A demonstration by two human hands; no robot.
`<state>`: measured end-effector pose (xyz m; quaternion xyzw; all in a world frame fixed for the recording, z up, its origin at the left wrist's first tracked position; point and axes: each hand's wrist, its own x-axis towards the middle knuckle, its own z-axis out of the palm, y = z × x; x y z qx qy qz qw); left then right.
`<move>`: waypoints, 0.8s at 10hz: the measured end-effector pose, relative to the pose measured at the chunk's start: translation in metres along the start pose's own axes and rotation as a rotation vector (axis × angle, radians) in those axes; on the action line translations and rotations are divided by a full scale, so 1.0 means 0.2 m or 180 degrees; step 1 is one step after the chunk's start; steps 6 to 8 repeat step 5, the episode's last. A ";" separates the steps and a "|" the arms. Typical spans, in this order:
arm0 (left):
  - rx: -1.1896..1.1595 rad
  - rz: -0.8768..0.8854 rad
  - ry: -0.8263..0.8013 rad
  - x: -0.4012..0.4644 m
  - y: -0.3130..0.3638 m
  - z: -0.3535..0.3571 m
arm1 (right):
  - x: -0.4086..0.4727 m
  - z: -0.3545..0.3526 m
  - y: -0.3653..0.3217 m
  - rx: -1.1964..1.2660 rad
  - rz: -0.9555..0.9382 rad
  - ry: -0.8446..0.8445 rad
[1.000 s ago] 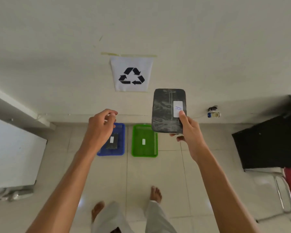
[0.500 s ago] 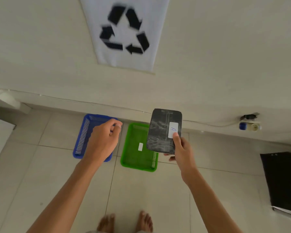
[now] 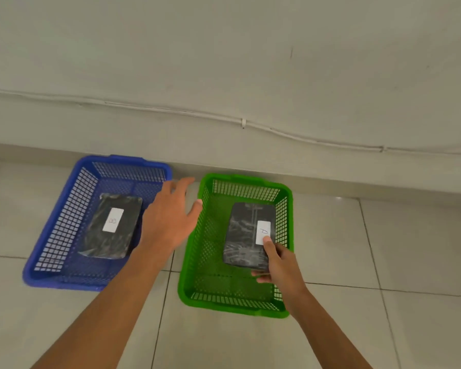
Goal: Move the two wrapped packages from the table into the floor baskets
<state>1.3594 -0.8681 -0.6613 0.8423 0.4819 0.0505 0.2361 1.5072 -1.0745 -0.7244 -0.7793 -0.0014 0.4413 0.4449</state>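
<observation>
A black wrapped package (image 3: 109, 226) with a white label lies flat inside the blue basket (image 3: 51, 251) on the floor at left. A second black wrapped package (image 3: 244, 235), labelled A, is inside the green basket (image 3: 205, 251) at right. My right hand (image 3: 276, 262) pinches its near right corner, thumb on the white label. Whether this package rests on the basket bottom I cannot tell. My left hand (image 3: 171, 217) hovers over the gap between the two baskets, fingers spread and holding nothing.
Both baskets stand on pale floor tiles close to the wall (image 3: 224, 62). A thin white cable (image 3: 244, 123) runs along the wall above the skirting. Bare tiles extend to the right of the green basket and in front of both.
The view has dropped close to the baskets. My right hand has lowered the labelled package from the air into the green basket. My left hand has opened its fingers.
</observation>
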 end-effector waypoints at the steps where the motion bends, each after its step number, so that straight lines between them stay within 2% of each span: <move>1: 0.0026 0.0011 -0.0039 0.05 -0.03 0.08 | 0.12 0.04 0.07 0.0070 0.0089 -0.0022; 3: 0.0012 0.0059 0.0130 0.01 -0.03 0.12 | 0.17 0.08 0.08 -0.0190 0.0104 -0.0118; 4: 0.0016 0.0099 0.0042 -0.04 -0.01 0.08 | 0.10 0.08 0.03 -0.0498 0.0200 -0.0241; 5: 0.0053 0.0114 0.0041 -0.15 0.07 -0.11 | -0.10 -0.01 -0.12 -0.1122 0.0045 0.0070; 8: 0.0053 0.0114 0.0041 -0.15 0.07 -0.11 | -0.10 -0.01 -0.12 -0.1122 0.0045 0.0070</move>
